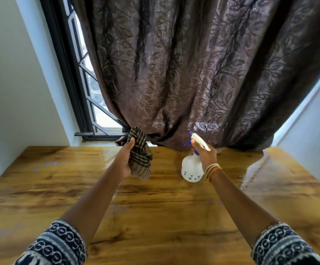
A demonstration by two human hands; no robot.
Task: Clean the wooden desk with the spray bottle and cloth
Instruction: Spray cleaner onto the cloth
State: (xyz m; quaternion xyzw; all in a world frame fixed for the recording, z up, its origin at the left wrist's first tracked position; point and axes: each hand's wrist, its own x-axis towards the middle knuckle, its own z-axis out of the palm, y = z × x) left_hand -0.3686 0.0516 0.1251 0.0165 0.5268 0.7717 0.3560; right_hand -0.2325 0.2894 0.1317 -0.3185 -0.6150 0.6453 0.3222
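While left hand grips cloth, right hand holds spray bottle (above desk).

soft daylight from the window glares off the desk; wide-angle bending at the edges, slight blur.

Behind it all we've got a big brown leaf-patterned curtain hanging down, a black-framed window with a metal grille peeking out on its left, and pale walls either side.
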